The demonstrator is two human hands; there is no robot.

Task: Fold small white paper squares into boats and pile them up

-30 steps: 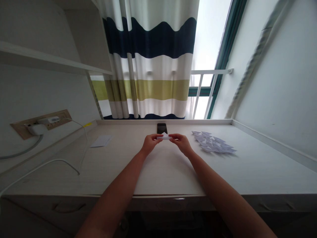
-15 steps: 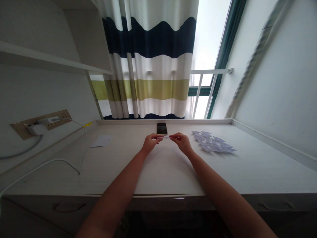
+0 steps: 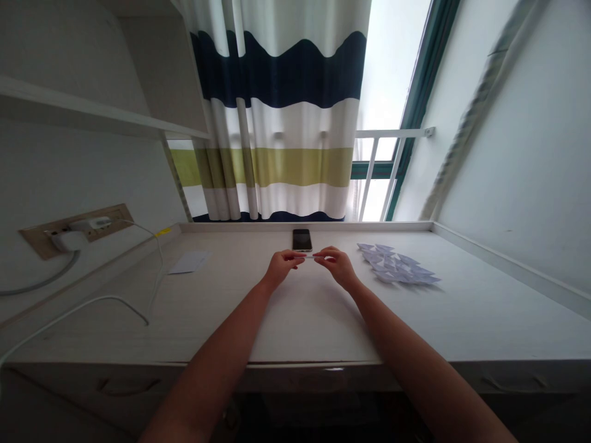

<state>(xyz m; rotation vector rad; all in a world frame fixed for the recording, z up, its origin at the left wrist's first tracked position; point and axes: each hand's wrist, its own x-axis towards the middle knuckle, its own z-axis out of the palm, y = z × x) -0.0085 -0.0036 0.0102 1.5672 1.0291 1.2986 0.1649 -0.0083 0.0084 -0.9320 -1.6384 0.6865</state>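
Observation:
A thin strip of white folded paper (image 3: 309,257) is stretched level between my two hands, seen almost edge-on. My left hand (image 3: 281,267) pinches its left end between thumb and fingers. At the other end, my right hand (image 3: 337,264) grips it the same way. Both hands are held over the middle of the white desk (image 3: 318,326). Just beyond them a dark-screened phone (image 3: 301,239) stands near the back edge. To the right lies a group of several folded white paper pieces (image 3: 399,264), overlapping in rows.
Some flat white paper (image 3: 189,262) lies on the desk's left side. A white cable (image 3: 115,298) runs across the left part from chargers in the wall socket (image 3: 78,229). A raised rim (image 3: 388,226) borders the desk's back, below a striped curtain (image 3: 295,123).
The paper between my hands has tilted and now looks thinner. My right hand has shifted slightly left, its fingers nearer the left hand's.

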